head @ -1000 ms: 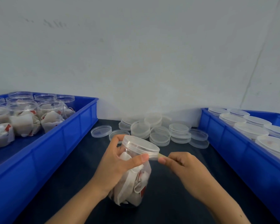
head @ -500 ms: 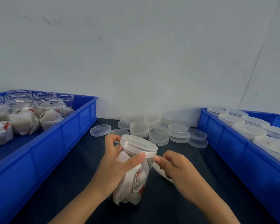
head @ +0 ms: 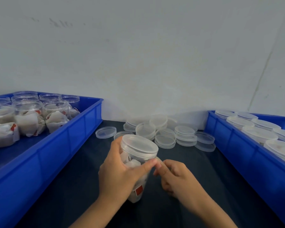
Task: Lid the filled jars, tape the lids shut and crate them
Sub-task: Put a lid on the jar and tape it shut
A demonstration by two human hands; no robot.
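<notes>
A clear jar (head: pixel 136 191) filled with white sachets stands on the dark table, tilted a little, with a clear lid (head: pixel 139 146) on top. My left hand (head: pixel 120 171) grips the jar just below the lid, thumb across the front. My right hand (head: pixel 174 176) is beside it, its fingertips pinching a strip of clear tape at the lid's lower edge next to my left thumb. The tape is barely visible.
A blue crate (head: pixel 56 145) at the left holds several open filled jars (head: pixel 30 119). A blue crate (head: pixel 247 155) at the right holds several lidded jars (head: pixel 257 134). Loose clear lids (head: pixel 164 135) lie stacked at the table's back, near the white wall.
My right hand moved in from the right toward the jar, drawing the tape strip up to the lid's edge. The left hand kept its grip and the jar turned slightly.
</notes>
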